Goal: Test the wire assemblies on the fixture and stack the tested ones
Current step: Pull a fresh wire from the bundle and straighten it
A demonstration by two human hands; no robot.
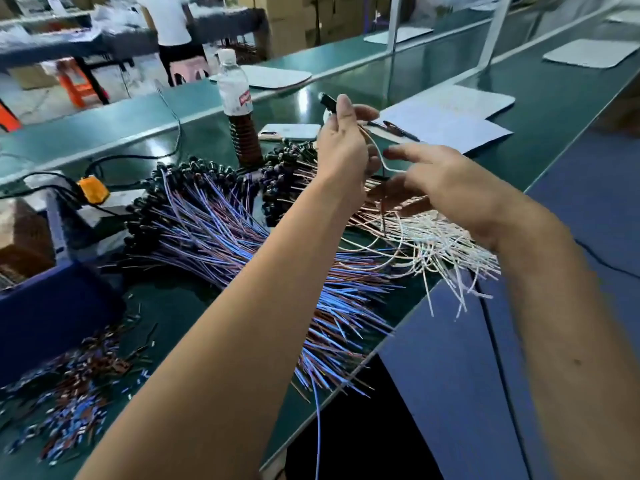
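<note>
— What's in your hands?

— My left hand point(341, 140) is raised, fingers curled round one assembly point(375, 147) near its black end. Its white wire loops to my right hand point(446, 188), fingers loosely spread, touching it.

— And the rest?

— Blue pile point(221, 230) left, white pile point(433, 237) right, on the bench point(554, 98).

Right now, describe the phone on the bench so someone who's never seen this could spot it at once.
Start at the green bench and find the upright plastic bottle with dark liquid behind the wire piles. Just right of it, flat on the bench beside the raised left hand, lies the phone. It is the only pale, smooth slab there, unlike the wires and the paper sheets.
</note>
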